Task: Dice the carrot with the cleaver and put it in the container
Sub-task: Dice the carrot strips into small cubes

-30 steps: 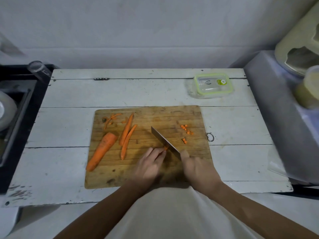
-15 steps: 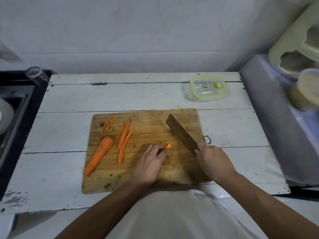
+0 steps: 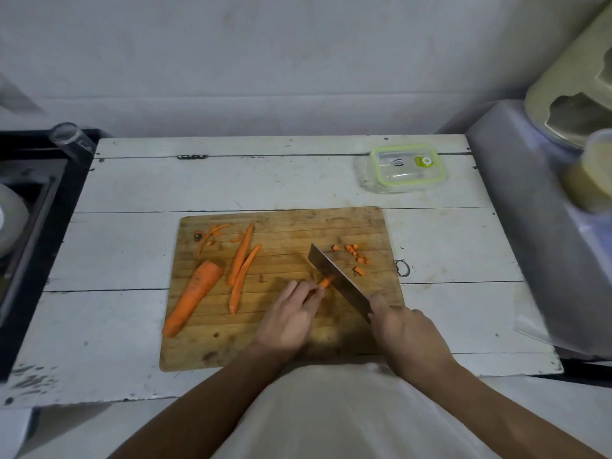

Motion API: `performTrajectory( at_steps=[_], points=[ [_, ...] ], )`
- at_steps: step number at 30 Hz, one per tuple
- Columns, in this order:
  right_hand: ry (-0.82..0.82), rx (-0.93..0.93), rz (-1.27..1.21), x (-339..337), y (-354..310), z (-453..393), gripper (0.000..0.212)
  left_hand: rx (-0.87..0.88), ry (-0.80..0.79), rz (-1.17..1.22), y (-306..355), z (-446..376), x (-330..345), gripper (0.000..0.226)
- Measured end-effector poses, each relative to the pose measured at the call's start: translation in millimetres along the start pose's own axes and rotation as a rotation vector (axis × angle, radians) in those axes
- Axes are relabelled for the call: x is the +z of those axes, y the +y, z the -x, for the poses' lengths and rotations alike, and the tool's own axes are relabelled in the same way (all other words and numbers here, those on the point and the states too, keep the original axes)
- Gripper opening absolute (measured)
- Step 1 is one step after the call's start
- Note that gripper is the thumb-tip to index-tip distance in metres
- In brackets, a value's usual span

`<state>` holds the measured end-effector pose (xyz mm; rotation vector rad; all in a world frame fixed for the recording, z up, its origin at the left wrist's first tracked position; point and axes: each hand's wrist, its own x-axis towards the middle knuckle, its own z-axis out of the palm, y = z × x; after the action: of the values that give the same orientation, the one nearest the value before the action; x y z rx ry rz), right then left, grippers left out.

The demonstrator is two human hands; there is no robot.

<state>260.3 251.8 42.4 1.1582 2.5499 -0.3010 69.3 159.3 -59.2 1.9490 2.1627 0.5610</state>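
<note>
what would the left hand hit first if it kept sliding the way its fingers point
The left hand points up and to the right along the carrot strip it pinches. Just past the strip's end stands the cleaver blade, so it would probably meet that first; the gap's depth is unclear.

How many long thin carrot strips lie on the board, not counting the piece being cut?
2. Both long thin orange carrot strips lie side by side left of centre on the wooden cutting board: one further back, the other nearer; none seem hidden.
</note>
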Motion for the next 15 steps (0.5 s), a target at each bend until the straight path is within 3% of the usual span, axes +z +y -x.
performTrajectory(
  at_steps=[4, 9, 15],
  points=[
    [-0.078, -0.027, 0.000, -3, -14, -9, 0.047, -0.030, -0.054, 0.034, -2, 2, 2, 0.042],
    [0.095, 0.012, -0.062, 2, -21, -38, 0.024, -0.005, 0.001, 0.000, 2, 3, -5, 0.042],
    [0.078, 0.016, -0.029, -6, -1, -13, 0.006, -0.004, 0.039, 0.011, 0, 10, -4, 0.039]
  ],
)
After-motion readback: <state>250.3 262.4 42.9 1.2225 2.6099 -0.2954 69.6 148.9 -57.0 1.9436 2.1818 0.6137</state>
